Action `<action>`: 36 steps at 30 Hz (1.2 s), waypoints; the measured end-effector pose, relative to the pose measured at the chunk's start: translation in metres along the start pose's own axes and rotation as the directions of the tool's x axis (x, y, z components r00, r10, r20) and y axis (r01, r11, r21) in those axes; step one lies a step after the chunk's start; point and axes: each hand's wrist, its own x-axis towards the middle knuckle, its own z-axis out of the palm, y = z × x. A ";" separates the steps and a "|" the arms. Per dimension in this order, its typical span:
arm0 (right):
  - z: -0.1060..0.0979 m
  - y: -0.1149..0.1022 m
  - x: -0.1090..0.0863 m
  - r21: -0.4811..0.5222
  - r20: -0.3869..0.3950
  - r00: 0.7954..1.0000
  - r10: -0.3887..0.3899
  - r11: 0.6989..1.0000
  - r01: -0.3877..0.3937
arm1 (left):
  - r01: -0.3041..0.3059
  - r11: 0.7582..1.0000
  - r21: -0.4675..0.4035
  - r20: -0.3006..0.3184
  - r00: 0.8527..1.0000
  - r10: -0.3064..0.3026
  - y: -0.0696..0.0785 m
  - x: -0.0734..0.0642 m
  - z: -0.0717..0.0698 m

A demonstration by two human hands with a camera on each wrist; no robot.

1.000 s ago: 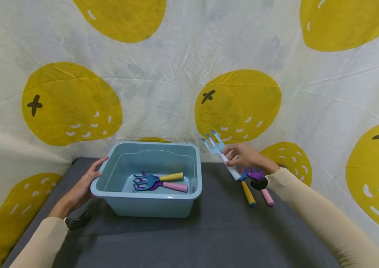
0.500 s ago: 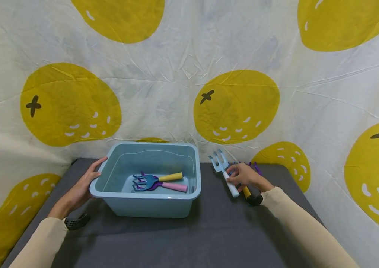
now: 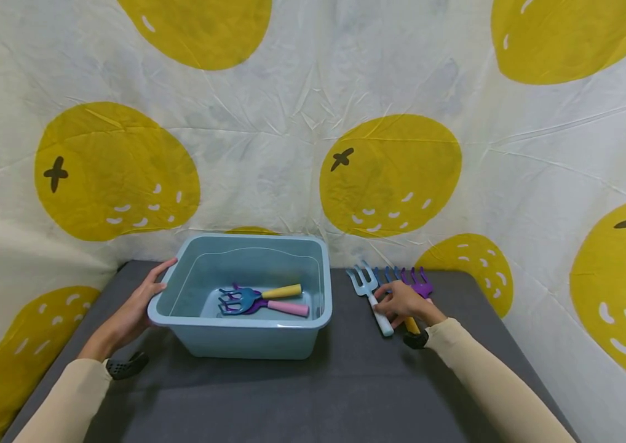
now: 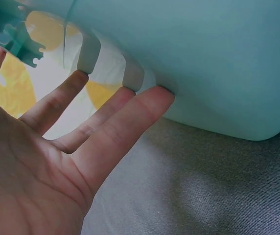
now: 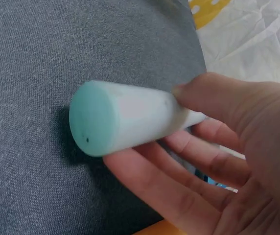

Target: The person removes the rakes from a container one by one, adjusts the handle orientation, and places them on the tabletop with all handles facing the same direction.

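My right hand (image 3: 406, 303) holds a small garden hand fork (image 3: 366, 286) with light blue tines and a white handle. In the right wrist view, thumb and fingers are around the tapered handle (image 5: 142, 110), its pale green butt end low over the cloth. Just right of it lie a blue hand rake (image 3: 411, 325) with a yellow handle, partly behind my hand, and a purple hand rake (image 3: 421, 287). My left hand (image 3: 131, 314) rests its outstretched fingers against the left side of a light blue tub (image 3: 246, 342); the left wrist view shows the fingertips touching its wall (image 4: 228, 73).
Inside the tub lie a blue hand rake (image 3: 242, 301) with a yellow handle and a purple one with a pink handle (image 3: 289, 308). Dark grey cloth (image 3: 313, 400) covers the table. Behind it hangs a white curtain (image 3: 257, 178) with yellow fruit prints.
My right hand has lowered the hand fork from above the table's back edge down to the cloth, left of the two rakes. The left hand and the tub have stayed in place.
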 end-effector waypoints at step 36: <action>-0.019 -0.026 -0.011 -0.122 0.075 0.976 -0.203 0.970 0.211 | -0.005 1.000 -0.009 0.010 1.000 0.005 0.003 -0.002 0.000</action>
